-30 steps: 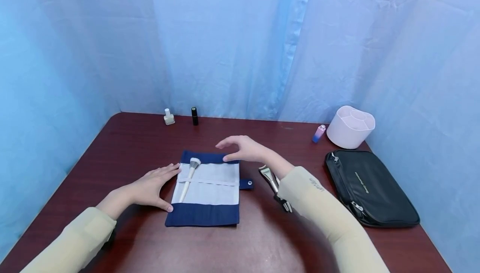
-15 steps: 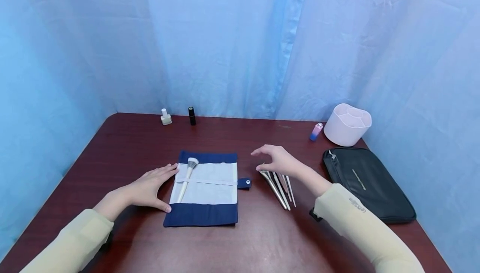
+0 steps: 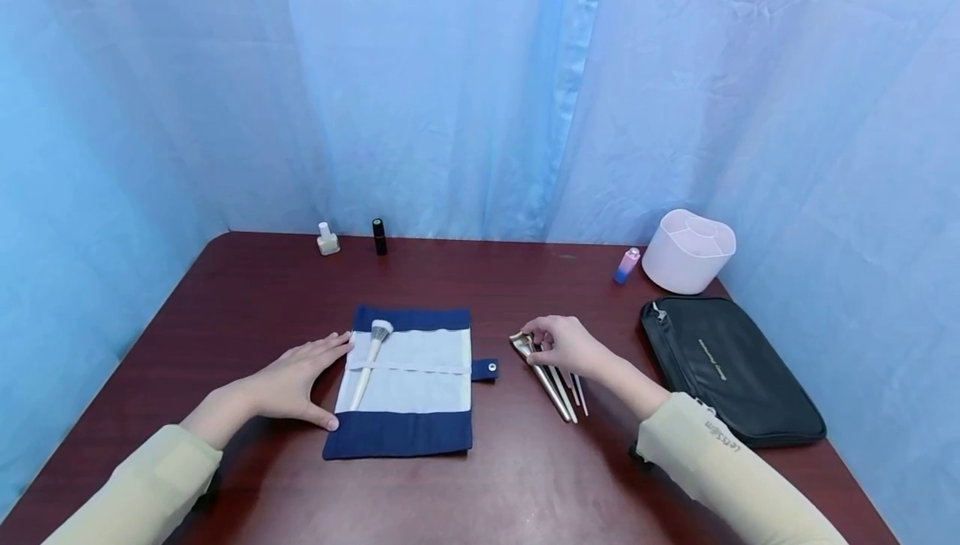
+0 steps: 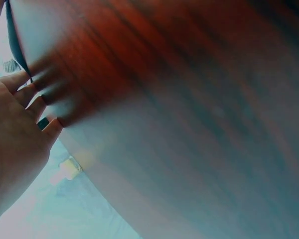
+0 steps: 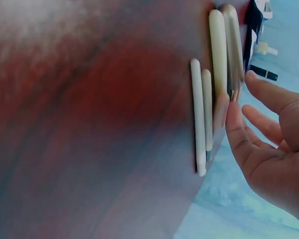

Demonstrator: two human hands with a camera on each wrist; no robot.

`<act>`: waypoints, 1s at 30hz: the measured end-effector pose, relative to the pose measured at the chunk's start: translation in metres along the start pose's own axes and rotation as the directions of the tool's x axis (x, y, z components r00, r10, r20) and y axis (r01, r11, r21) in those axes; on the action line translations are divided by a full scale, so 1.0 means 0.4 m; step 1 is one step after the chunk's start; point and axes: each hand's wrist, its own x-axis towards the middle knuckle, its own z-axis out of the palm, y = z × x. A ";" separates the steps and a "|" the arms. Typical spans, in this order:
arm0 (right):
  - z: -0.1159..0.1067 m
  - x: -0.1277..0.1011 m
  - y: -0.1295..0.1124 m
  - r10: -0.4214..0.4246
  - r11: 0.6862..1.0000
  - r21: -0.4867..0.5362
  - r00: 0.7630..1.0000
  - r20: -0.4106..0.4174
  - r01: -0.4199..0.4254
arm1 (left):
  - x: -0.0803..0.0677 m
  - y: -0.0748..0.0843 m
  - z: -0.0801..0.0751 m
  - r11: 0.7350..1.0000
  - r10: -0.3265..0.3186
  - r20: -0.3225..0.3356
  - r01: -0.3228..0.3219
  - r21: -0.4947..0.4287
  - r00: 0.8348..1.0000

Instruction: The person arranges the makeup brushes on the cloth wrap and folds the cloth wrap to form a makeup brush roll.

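Lying on the tabletop (image 3: 517, 495) just right of an unfolded brush roll (image 3: 399, 435), several slim brushes (image 3: 554, 392), gold and pale-handled, fan loosely with their handle ends toward the person. The right hand (image 3: 567, 347) is at their head ends, fingers bent and thumb beneath; in the right wrist view thumb and finger stand slightly apart around the gold and pale shafts, and whether they clamp one I cannot tell. The roll is navy at its near and far edges and white between, with a thin band across and a snap tab (image 3: 484, 369) sticking out at right. One white-handled brush (image 3: 362, 387) lies slanted along its left part, bristles away from the person. The left hand (image 3: 296, 378) rests at the roll's left edge, fingers extended and thumb spread well apart from them. Farther right lies a black zippered case (image 3: 750, 374), with a pale pink organizer (image 3: 684, 257) behind it and a pink-and-blue tube (image 3: 626, 266) beside that. At the far left stand a white-capped bottle (image 3: 327, 242) and a black tube (image 3: 379, 238).
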 end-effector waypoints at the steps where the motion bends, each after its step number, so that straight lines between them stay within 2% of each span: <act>1: 0.002 0.000 -0.001 0.010 1.000 0.009 1.000 0.003 -0.010 | -0.001 0.001 0.000 1.000 -0.002 0.002 0.002 -0.002 1.000; 5: 0.009 0.002 -0.001 0.031 0.999 0.035 1.000 0.001 -0.031 | -0.002 0.002 0.001 1.000 -0.009 0.007 0.009 0.000 1.000; 13: 0.013 0.011 -0.008 0.017 0.999 0.038 1.000 0.002 -0.017 | 0.001 0.000 0.002 1.000 -0.021 0.008 0.021 0.006 1.000; 19: 0.023 0.018 -0.012 0.055 0.997 0.056 0.998 0.009 -0.056 | -0.001 -0.002 0.003 1.000 -0.015 0.015 0.015 -0.006 1.000; 30: 0.024 0.027 -0.034 0.058 0.998 0.000 0.998 -0.038 -0.058 | 0.002 -0.004 0.003 1.000 -0.010 0.015 0.010 -0.011 1.000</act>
